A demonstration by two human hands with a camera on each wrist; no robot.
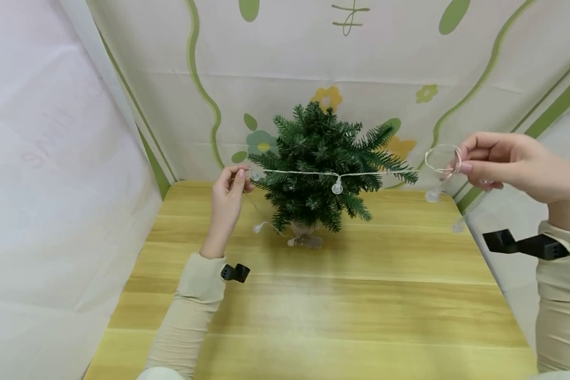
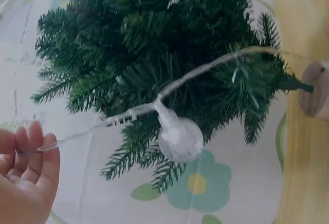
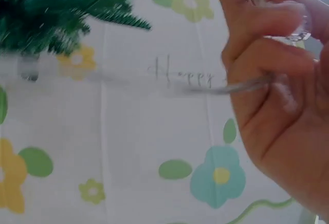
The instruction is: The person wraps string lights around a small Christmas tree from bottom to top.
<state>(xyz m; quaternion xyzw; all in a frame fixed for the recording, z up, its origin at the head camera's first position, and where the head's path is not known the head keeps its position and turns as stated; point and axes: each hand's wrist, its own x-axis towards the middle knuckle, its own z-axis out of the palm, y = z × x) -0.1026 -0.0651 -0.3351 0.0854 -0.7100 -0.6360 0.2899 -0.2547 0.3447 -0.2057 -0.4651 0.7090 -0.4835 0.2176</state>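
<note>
A string of lights with clear round bulbs (image 1: 337, 186) is stretched across the front of a small green artificial Christmas tree (image 1: 315, 153). At the tree's left, my left hand (image 1: 227, 192) pinches the wire between thumb and fingers. From there a slack length with more bulbs hangs down to the tree's foot. Off to the right, my right hand (image 1: 513, 161) holds a coiled loop of the wire, with further bulbs dangling below it. The left wrist view shows one bulb (image 2: 180, 139) close up before the branches. In the right wrist view, the wire is blurred.
The tree stands on a round wooden base (image 2: 312, 93) near the back of the wood-grain table (image 1: 304, 311). A pale cloth (image 1: 161, 105) printed with flowers and leaves hangs behind it. White cloth (image 1: 43, 211) covers the left side.
</note>
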